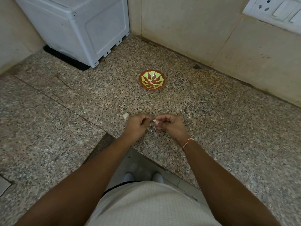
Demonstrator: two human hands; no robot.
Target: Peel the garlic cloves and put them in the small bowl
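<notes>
A small red bowl (141, 79) with a yellow-green pattern stands on the speckled granite counter, with a couple of pale peeled cloves (152, 84) inside. Nearer to me, my right hand (169, 124) pinches a pale garlic clove (154, 120) between thumb and fingers. My left hand (137, 124) is closed right beside it, its fingertips at the clove's skin. A piece of unpeeled garlic (126, 116) lies on the counter just left of my left hand. Bits of papery skin (151, 130) lie under my hands.
A white plastic appliance (78, 30) stands at the back left on a black mat. Tiled walls form a corner behind the bowl, with a switch and socket plate (276, 8) at the top right. The counter has a notched front edge (146, 154) near my body.
</notes>
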